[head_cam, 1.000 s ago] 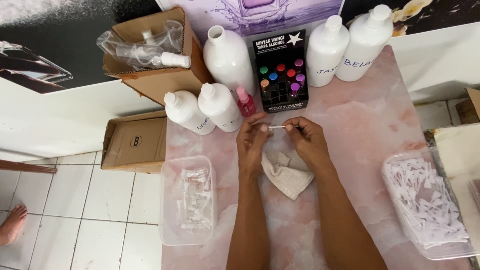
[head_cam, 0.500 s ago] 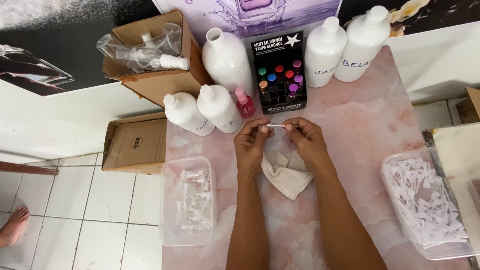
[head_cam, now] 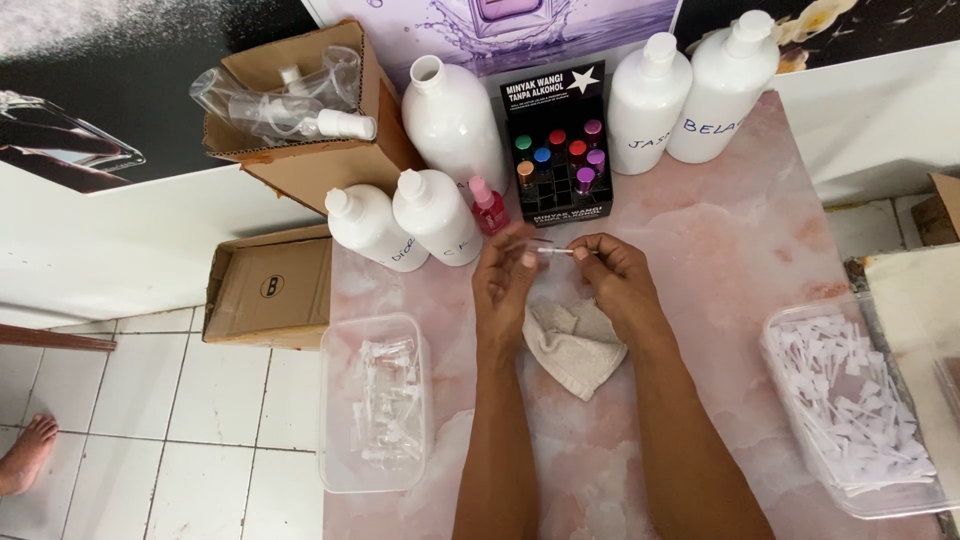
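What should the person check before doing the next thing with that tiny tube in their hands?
1. Small clear tube pinched at both ends by the left hand and the right hand: ok.
2. Beige cloth lies on the table right under the hands, ready to catch drips: ok.
3. Whether the tube is full or capped: cannot tell, too small.
4. Small pink bottle stands upright near the left hand, so an elbow bump seems possible: not ok.
5. Clear tub of tiny vials sits open beside the left arm, probably within reach: ok.
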